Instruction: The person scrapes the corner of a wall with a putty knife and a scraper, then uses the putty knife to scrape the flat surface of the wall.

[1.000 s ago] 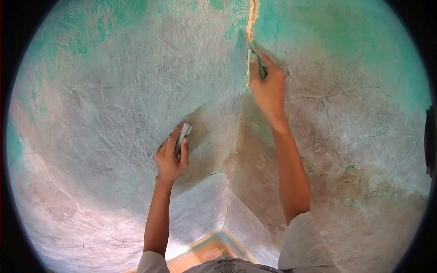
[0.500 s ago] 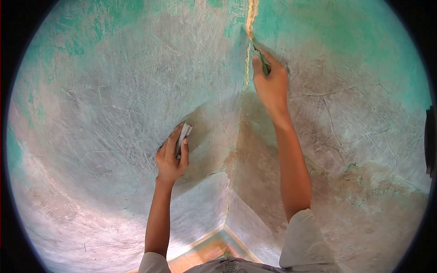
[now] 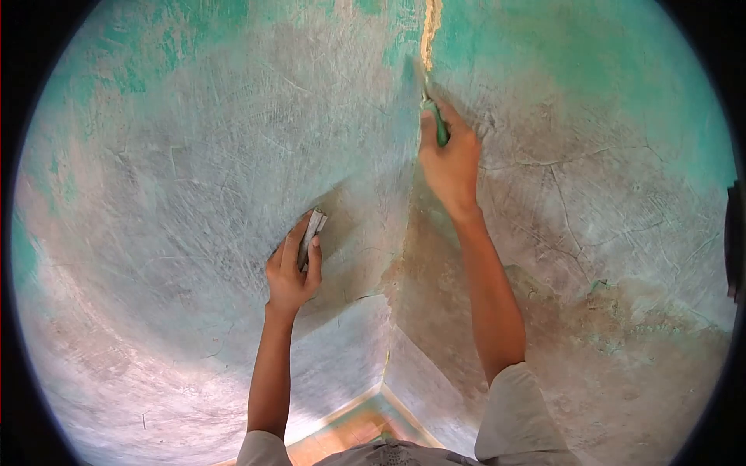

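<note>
My right hand [image 3: 451,159] is closed around the green handle of a scraper [image 3: 440,128]. Its thin, blurred blade points up into the wall corner, just below a rough yellow strip [image 3: 429,39]. Lower on the left wall [image 3: 194,171], my left hand [image 3: 291,272] grips a small grey piece that looks folded [image 3: 312,233]. Its fingers lie against the wall, and they hide part of that piece, so its exact kind cannot be made out.
Worn green paint and bare grey plaster cover both walls. Cracks run across the right wall [image 3: 571,210], above a rough brownish patch [image 3: 614,318]. The corner leads down to an orange-brown floor [image 3: 350,435] with a pale border. A dark object [image 3: 733,241] shows at the far right edge.
My right hand and the scraper have moved down and left along the corner. The yellow line beside the hand no longer shows clearly. My left hand has stayed in place.
</note>
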The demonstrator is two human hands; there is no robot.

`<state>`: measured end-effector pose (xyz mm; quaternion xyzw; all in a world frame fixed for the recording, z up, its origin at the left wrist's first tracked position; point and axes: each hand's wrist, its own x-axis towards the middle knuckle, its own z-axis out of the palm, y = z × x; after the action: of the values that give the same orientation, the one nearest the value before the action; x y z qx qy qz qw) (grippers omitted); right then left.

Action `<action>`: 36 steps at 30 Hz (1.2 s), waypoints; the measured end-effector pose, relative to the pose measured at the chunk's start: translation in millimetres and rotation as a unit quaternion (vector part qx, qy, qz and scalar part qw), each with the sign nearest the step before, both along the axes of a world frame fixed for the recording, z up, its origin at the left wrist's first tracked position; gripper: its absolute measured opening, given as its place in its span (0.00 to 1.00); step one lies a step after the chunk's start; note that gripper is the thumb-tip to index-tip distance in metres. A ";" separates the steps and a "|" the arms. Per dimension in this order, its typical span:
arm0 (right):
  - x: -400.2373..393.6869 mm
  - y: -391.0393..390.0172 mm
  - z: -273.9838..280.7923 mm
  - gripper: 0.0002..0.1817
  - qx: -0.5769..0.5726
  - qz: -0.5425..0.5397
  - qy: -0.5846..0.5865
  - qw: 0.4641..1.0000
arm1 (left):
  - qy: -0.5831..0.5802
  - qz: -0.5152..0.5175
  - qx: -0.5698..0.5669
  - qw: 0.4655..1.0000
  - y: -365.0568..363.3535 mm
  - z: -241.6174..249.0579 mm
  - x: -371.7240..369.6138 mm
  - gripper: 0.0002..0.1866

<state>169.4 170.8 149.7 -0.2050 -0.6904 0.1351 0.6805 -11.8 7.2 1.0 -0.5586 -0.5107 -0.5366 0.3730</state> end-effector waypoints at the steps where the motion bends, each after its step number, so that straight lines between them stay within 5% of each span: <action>1: 2.5 -0.2 7.2 0.19 -0.030 0.012 -0.010 0.999 | 0.002 0.001 0.002 1.000 1.0 -0.9 -0.6 0.16; 3: 12.1 -1.0 20.0 0.19 -0.096 0.035 -0.031 0.994 | 0.001 -0.003 0.002 1.000 1.4 -2.4 -1.8 0.15; 9: -4.5 3.1 -7.9 0.20 0.023 -0.016 0.012 1.000 | -0.019 -0.010 -0.018 1.000 -1.5 -2.4 -1.6 0.15; 12: 10.3 -6.0 22.7 0.20 -0.105 0.038 -0.027 0.993 | -0.037 -0.023 -0.028 0.999 -4.5 -0.5 0.0 0.16; 27: -8.7 -4.1 -20.4 0.20 0.020 -0.020 -0.003 1.000 | -0.045 -0.036 -0.009 0.998 -4.2 -2.6 0.3 0.15; 33: 2.6 -8.0 5.2 0.19 -0.083 0.007 -0.033 0.996 | -0.034 -0.027 -0.004 0.999 -4.2 -4.4 0.6 0.15; 36: -17.6 -11.4 -20.6 0.19 0.073 -0.026 0.022 0.997 | -0.042 -0.035 -0.006 0.999 -3.9 -3.3 0.1 0.15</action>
<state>151.8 159.4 129.1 -0.1695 -0.6776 0.0714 0.7121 -11.7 3.3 -2.3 -0.5554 -0.5092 -0.5691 0.3292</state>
